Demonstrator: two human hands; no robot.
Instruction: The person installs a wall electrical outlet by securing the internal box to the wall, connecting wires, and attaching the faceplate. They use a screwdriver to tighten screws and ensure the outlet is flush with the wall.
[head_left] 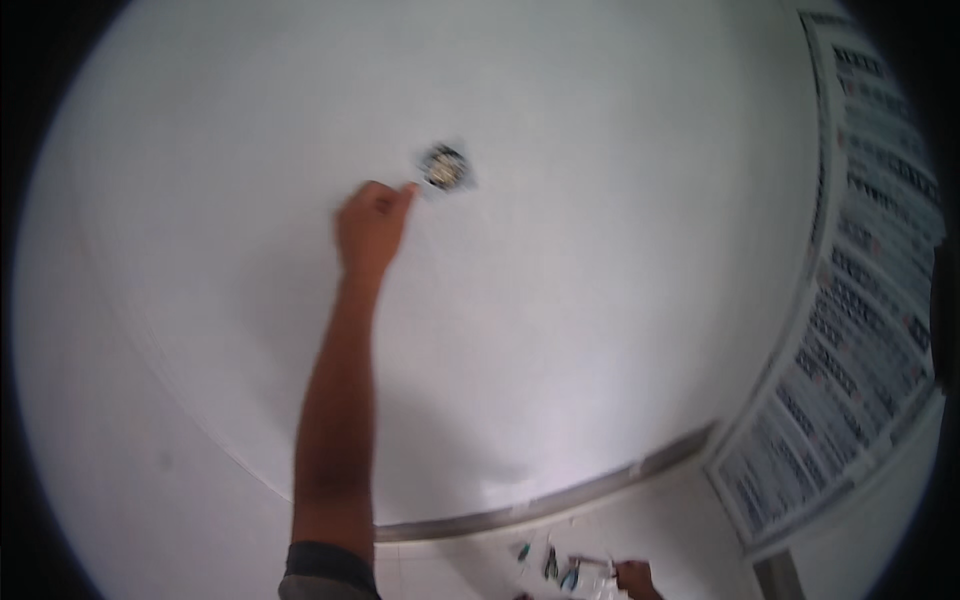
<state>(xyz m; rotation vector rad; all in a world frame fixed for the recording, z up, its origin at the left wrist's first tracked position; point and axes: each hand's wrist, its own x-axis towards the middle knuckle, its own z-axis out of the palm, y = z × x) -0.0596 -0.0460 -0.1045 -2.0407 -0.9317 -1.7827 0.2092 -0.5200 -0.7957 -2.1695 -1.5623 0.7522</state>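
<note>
My left hand is raised against the white wall, the arm stretched up from the lower edge. Its fingers are curled, with thumb and forefinger pinched at the lower left edge of a wall opening. Whether something thin sits in the pinch is too blurred to tell. The opening is roundish, with dark and pale yellowish parts inside that look like wires, and a greyish diamond-shaped patch surrounds it. My right hand does not show.
On the floor below lie pliers, a blue-handled tool and a small green tool. A smaller, farther hand, apparently another person's, is beside them. Printed sheets cover the right side. A grey skirting strip edges the wall.
</note>
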